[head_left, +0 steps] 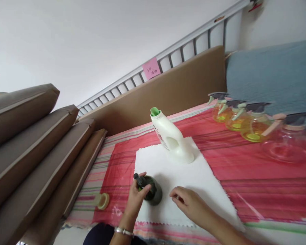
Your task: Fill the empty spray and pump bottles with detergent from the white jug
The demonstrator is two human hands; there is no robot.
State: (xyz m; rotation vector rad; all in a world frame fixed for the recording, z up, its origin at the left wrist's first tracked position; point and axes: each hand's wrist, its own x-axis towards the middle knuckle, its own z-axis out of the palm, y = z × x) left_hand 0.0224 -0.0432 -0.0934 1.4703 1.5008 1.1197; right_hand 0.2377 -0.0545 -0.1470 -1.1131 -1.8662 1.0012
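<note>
My left hand (138, 194) grips a dark pump head (140, 181) with its thumb and fingers, at the mouth of a dark green bottle (156, 194). Whether the pump head is seated in the bottle or loose, I cannot tell. To the right of the bottle, my right hand (185, 202) hovers over the white cloth (168, 211), fingers loosely curled with a gap at the thumb and nothing visible in them. Behind both hands stands a white jug with a handle (172, 136), its green spout uncapped.
A pale yellowish cap (102, 201) lies at the left on the red striped cloth (119, 170). Several spray bottles (255, 122) with yellow liquid, and a clear pinkish spray bottle (289, 143), stand in a row at the right. Brown padded panels (40, 160) line the left side.
</note>
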